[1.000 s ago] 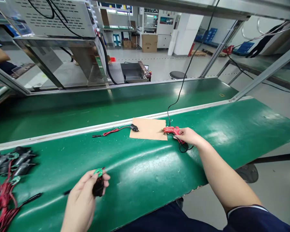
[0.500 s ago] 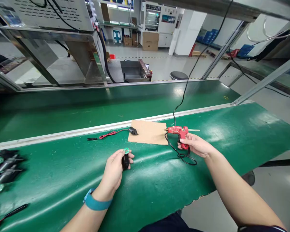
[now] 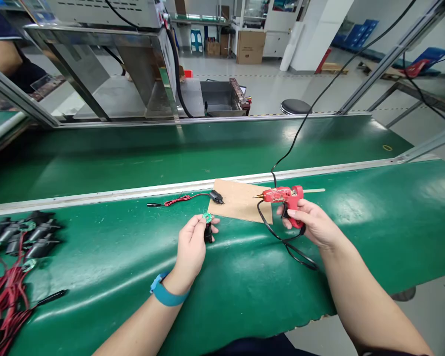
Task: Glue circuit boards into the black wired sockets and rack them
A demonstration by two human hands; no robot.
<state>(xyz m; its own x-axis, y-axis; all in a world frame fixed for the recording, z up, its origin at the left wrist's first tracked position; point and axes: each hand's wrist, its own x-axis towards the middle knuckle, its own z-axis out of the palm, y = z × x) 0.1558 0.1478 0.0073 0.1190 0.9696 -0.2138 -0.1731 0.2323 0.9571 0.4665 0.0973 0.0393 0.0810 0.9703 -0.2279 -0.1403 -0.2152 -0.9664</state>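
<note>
My right hand [image 3: 317,223] is wrapped round the grip of a red hot glue gun [image 3: 282,194]. Its brass nozzle points left, and a pale glue stick [image 3: 314,191] sticks out behind. In my left hand [image 3: 193,242], a small black device [image 3: 208,233] with a round green circuit board [image 3: 207,217] on top is pinched between the fingers, partly hidden by them. Beyond both hands lies a piece of brown cardboard [image 3: 237,205]. Another black device [image 3: 216,197] rests on its left part, with a red-and-black cable [image 3: 181,199] trailing left onto the green mat.
At the left of the green work surface [image 3: 141,277] sits a pile of black devices [image 3: 40,244] with tangled red cables [image 3: 9,291]. The glue gun's black cord [image 3: 294,143] runs up to the upper right. Behind a pale rail lies a second green strip [image 3: 193,158].
My right hand has lifted the glue gun off the table, and it now hangs over the cardboard's right edge. My left hand still holds the black device. The camera view has shifted left.
</note>
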